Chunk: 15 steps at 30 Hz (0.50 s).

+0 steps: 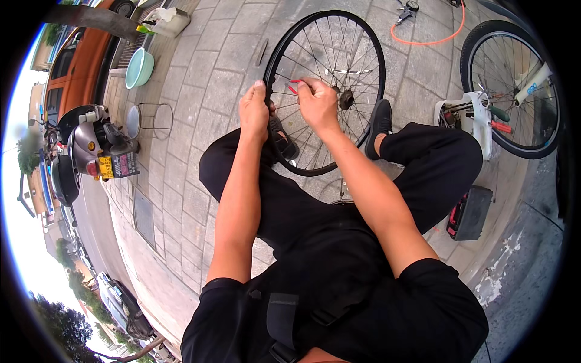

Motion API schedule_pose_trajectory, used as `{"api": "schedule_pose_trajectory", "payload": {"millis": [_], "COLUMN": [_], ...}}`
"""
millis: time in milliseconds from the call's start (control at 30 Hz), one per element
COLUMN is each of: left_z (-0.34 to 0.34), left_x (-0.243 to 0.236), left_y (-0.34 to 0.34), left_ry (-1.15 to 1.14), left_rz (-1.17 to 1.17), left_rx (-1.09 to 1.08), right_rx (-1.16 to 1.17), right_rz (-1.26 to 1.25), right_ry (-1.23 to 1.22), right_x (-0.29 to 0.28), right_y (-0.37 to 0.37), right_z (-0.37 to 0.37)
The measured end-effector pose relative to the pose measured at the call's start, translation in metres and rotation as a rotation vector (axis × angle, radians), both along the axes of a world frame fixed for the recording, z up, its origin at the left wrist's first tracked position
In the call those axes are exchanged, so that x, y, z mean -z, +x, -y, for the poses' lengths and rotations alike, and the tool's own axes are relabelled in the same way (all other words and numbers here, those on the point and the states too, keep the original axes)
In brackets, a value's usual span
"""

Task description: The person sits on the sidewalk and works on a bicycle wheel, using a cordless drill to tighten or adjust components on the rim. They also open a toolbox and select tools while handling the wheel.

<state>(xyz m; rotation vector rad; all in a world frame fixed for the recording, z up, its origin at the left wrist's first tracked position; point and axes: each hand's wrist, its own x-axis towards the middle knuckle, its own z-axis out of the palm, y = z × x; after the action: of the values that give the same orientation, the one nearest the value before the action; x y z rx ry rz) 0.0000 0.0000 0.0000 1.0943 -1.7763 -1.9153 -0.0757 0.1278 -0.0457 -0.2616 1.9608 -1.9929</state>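
Observation:
A spoked bicycle wheel [379, 66] with a black rim and a cogged hub stands tilted between my feet on the paving. My left hand [254, 112] is closed round the left side of its rim, the fingertips mostly hidden behind it. My right hand [318, 104] is in front of the spokes, left of the hub, closed on a small tool with red handles [293, 89]. The tool's two red arms stick out leftward from the fingers. Its working end is too small to make out.
At right are another bicycle wheel [469, 57], a white tool caddy [483, 133] and a black-and-red case [471, 213]. An orange air hose [423, 43] with a gauge lies at the far side. A mint basin [140, 68], a wire stand [162, 121] and a parked scooter [91, 142] are at left.

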Motion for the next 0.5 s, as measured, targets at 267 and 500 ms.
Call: {"api": "schedule_pose_trajectory", "payload": {"millis": [267, 500], "left_z": [-0.008, -0.008], "left_x": [-0.006, -0.008], "left_y": [-0.003, -0.006], "left_ry": [0.000, -0.023], "left_rz": [-0.003, -0.030], "left_rx": [-0.020, -0.021], "right_rx": [-0.182, -0.190], "right_rz": [0.364, 0.377], "right_ry": [-0.120, -0.073], "right_x": [-0.008, -0.019], "right_y": [0.004, -0.004], "right_z": [-0.002, 0.005]}}
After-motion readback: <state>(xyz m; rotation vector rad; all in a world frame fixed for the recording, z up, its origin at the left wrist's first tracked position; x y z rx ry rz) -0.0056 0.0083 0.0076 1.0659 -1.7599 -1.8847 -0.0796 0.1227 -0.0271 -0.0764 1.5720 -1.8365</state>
